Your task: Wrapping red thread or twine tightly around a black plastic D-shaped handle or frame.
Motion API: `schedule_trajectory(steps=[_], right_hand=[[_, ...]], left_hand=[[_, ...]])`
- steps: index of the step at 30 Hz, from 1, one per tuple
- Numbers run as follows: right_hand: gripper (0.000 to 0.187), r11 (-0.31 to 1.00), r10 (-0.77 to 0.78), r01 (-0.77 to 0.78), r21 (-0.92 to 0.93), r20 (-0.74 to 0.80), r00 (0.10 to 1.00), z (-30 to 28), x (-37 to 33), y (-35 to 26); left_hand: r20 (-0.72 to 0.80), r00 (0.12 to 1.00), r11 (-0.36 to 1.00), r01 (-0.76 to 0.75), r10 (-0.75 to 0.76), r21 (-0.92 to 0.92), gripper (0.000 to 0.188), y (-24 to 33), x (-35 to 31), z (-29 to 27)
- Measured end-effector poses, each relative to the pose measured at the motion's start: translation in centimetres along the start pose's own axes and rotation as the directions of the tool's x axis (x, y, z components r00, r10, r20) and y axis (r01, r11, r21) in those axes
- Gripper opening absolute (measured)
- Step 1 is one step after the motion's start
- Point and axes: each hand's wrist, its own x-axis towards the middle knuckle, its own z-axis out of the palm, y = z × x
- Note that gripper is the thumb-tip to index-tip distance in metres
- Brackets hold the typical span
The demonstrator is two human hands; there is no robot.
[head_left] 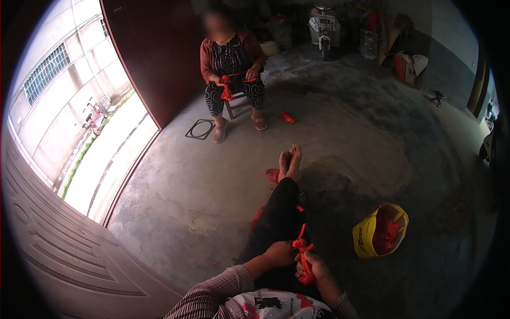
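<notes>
My right hand point(317, 267) is closed around a bundle of shiny red cord point(307, 275), gathered into a knot at its top. A thin red strand sticks up from the knot over my dark trouser leg. My left hand point(280, 254) is curled right beside the knot, against the bundle's left side; what its fingers pinch is hidden. Both hands are close together above my lap. To the right of my legs, a yellow bag point(364, 237) stands open on the floor with red material point(387, 235) inside.
Opposite me a seated person point(232, 58) works with red cord point(227, 91). A red bundle point(287, 117) and a black square frame point(200, 129) lie on the concrete floor. A doorway opens at left; a scooter point(324, 31) stands at the back.
</notes>
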Motion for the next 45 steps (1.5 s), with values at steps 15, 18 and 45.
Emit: schedule_trajectory(steps=[15, 18, 45], right_hand=[[0.038, 1.0, -0.002, 0.002, -0.018, -0.013, 1.0, 0.0, 0.0, -0.1], [0.038, 1.0, 0.002, -0.002, -0.003, -0.003, 1.0, 0.0, 0.0, -0.1], [0.038, 0.999, -0.013, 0.012, 0.036, 0.004, 1.0, -0.3, 0.0, 0.0]], left_hand=[[-0.009, 1.0, 1.0, 0.015, -0.015, -0.016, 0.034, 0.9, -0.2, -0.7], [0.001, 1.0, 1.0, 0.017, -0.017, -0.015, 0.034, 0.9, -0.2, -0.8], [-0.003, 1.0, 1.0, 0.005, -0.005, 0.007, 0.026, 0.1, 0.1, 0.1]])
